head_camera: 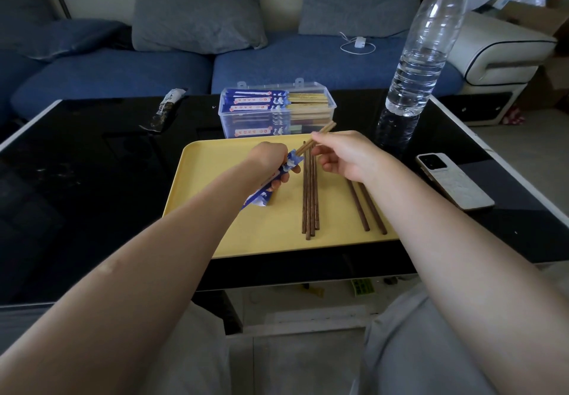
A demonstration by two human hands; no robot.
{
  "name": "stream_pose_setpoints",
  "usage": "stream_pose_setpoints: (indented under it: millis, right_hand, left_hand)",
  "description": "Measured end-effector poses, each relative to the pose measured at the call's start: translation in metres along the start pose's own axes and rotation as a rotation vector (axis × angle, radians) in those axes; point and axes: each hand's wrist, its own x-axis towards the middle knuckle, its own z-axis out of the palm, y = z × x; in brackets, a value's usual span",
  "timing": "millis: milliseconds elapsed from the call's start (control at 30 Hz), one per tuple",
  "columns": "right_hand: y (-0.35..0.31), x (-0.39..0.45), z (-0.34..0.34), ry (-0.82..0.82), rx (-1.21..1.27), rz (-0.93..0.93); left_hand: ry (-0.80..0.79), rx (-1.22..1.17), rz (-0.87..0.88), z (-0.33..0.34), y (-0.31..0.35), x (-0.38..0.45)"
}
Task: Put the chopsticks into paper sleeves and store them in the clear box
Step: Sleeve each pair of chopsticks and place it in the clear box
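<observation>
In the head view, at frame centre over the yellow tray (215, 234), the left hand (271, 160) is closed around a blue paper sleeve (272, 180) slanting toward upper right, its mouth meeting the chopstick pair (320, 134) pinched along that line by the right hand (348, 156), the clear box (277, 111) just above.

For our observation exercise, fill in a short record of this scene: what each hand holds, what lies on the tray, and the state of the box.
left hand: grip closed on blue paper sleeve
right hand: pinching chopstick pair, tips entering the sleeve
yellow tray: bundle of loose chopsticks, plus two more chopsticks to the right
clear box: open, holds sleeved chopsticks
</observation>
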Motion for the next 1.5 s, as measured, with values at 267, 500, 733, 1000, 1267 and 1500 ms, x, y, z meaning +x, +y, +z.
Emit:
stream_pose_setpoints:
  millis: [267,500,733,1000,1267,1500]
  right_hand:
    - [-0.004,0.001,-0.003,-0.035,0.196,0.027]
    - [-0.011,0.006,-0.006,0.051,0.324,0.037]
    - [-0.013,0.012,-0.003,0.016,0.455,0.060]
    - [-0.011,0.020,-0.005,0.020,0.371,0.159]
    - [-0.009,0.032,0.003,-0.006,0.303,0.208]
    - [-0.007,0.038,0.001,-0.020,0.257,0.217]
  left_hand:
    - [0.188,0.153,0.318,-0.010,0.003,0.008]
    - [0.202,0.352,0.575,-0.017,0.004,0.010]
    - [0.629,0.731,0.660,-0.024,0.000,0.028]
    - [0.883,0.957,0.564,-0.047,0.031,0.067]
    - [0.769,1.081,0.452,-0.038,0.051,0.104]
    - [0.631,1.013,0.450,-0.022,0.033,0.119]
